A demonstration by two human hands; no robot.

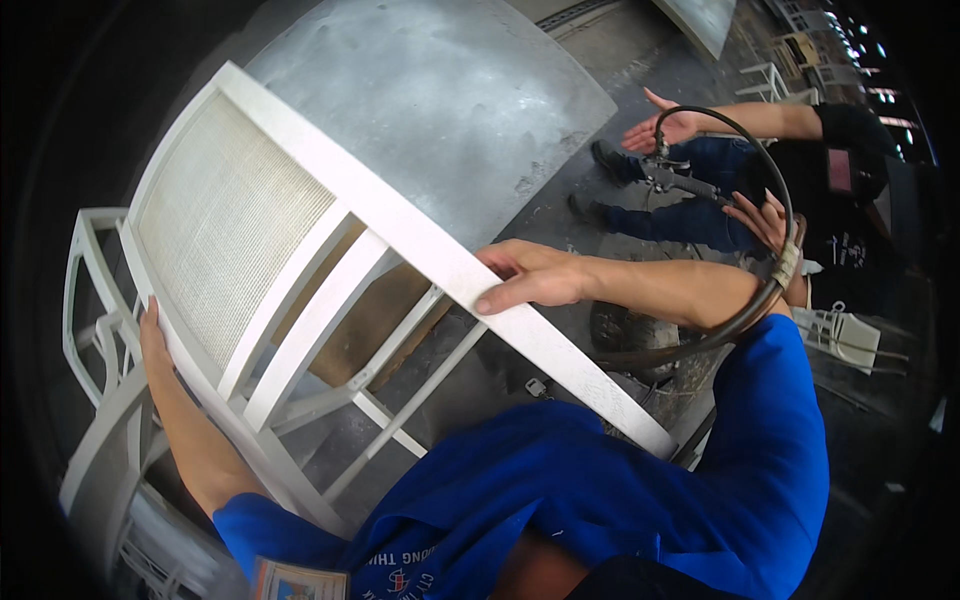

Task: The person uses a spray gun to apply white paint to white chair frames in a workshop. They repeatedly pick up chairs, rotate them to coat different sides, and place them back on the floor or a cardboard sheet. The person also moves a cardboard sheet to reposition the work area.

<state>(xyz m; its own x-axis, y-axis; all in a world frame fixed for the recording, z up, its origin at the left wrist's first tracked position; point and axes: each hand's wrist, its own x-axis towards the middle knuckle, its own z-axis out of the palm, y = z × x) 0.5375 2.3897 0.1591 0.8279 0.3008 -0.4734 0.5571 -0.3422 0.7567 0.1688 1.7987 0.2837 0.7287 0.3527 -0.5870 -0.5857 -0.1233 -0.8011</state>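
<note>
A white wooden chair (350,190) is held tilted across the front of my body. Its back carries a woven mesh panel (235,205), with curved slats beside it and thin rails lower down. My right hand (535,277) grips one side post, thumb on the near face and fingers curling over the far edge. On the opposite side post, my left hand (156,350) is pressed against the outer edge; most of its fingers are hidden behind the wood. The chair's far end overlaps a grey metal-topped table (430,100).
More white chair frames (95,235) stand close on the left. At the right, a co-worker (850,180) has one hand stretched open beside a spray gun (685,183). A dark hose (775,160) loops from the gun past my right arm. White furniture pieces (840,335) lie beyond.
</note>
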